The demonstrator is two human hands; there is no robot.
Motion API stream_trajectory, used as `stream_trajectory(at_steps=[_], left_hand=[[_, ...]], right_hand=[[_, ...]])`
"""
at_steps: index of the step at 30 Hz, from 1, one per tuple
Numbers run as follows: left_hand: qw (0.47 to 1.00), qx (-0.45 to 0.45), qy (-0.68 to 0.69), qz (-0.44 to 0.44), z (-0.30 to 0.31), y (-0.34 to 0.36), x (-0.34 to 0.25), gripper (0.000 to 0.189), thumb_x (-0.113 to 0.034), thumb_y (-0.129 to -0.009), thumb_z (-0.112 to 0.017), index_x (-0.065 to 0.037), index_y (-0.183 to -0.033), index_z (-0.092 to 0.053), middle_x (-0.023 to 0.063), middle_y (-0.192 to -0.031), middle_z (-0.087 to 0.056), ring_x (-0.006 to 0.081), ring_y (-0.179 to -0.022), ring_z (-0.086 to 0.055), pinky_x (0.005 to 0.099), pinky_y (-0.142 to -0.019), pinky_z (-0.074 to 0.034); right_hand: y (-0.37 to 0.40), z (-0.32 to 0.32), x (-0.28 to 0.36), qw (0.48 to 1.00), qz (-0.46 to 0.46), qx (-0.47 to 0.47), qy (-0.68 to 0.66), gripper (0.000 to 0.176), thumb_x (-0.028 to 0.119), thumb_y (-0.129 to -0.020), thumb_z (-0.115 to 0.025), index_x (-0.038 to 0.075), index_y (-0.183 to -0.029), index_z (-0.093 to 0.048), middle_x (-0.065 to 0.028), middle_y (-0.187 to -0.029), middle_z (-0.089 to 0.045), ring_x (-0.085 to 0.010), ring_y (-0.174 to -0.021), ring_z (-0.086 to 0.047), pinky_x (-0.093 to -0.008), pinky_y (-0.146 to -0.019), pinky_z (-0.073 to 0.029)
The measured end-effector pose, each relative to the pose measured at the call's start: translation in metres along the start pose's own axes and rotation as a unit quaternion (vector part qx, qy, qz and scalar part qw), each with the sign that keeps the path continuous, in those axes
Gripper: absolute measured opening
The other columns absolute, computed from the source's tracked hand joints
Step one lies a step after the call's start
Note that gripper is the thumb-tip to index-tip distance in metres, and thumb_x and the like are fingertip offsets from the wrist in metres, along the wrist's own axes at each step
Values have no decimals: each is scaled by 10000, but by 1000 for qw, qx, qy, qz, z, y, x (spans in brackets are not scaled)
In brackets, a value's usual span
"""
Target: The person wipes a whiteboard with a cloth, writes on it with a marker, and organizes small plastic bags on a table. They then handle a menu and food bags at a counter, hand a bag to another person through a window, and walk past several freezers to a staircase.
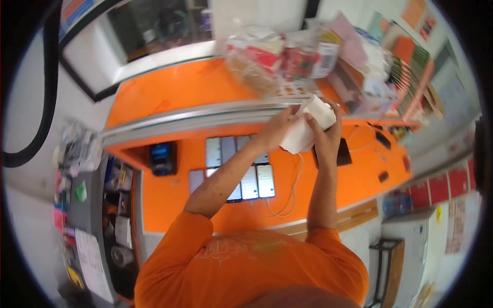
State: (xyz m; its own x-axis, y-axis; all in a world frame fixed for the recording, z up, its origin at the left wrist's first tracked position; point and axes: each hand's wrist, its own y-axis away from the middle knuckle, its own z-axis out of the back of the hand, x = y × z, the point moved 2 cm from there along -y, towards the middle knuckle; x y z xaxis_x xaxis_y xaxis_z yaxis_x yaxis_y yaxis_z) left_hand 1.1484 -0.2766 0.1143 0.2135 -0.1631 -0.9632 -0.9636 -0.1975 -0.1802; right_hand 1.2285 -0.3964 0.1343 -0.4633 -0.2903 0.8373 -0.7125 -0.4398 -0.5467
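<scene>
Both hands are raised over the orange counter, around a white paper packet (299, 135) whose upper end is pale and bulky. My left hand (280, 127) grips its left side with closed fingers. On the other side my right hand (327, 137) is wrapped round it, thumb across the front. What the packet contains cannot be seen. Below and left of the hands lie several smartphones, among them a lit one (265, 180) with a white cable (294, 190) by it. My left forearm covers some of the phones. Partly behind my right forearm is a dark flat object (343, 153).
An orange upper shelf (169, 92) runs along the back, its metal edge close to the hands. Plastic-wrapped goods (257, 56) and an open box (354, 87) crowd its right side. A black device (163, 158) stands at the counter's left end. Another phone (382, 139) lies right.
</scene>
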Motion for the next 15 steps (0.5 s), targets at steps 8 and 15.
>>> stream_trajectory(at_steps=[8, 15], left_hand=[[886, -425, -170, -69, 64, 271, 54, 447, -240, -902, -566, 12, -1231, -398, 140, -1100, -535, 182, -1011, -526, 302, -847, -439], [710, -669, -219, 20, 29, 564, 72, 443, -205, -921, -531, -36, -1278, -332, 126, -1123, -502, 171, -1029, -501, 303, -850, -440]], right_hand=[[196, -201, 4, 888, -304, 169, -300, 468, 84, -872, -548, 49, -1297, -356, -138, -1204, -480, -240, -1101, -491, -367, -936, -412], [425, -320, 57, 728, -304, 546, -282, 367, 108, -880, -550, -8, -1211, -442, -108, -1117, -535, -169, -1040, -504, -304, -876, -416]])
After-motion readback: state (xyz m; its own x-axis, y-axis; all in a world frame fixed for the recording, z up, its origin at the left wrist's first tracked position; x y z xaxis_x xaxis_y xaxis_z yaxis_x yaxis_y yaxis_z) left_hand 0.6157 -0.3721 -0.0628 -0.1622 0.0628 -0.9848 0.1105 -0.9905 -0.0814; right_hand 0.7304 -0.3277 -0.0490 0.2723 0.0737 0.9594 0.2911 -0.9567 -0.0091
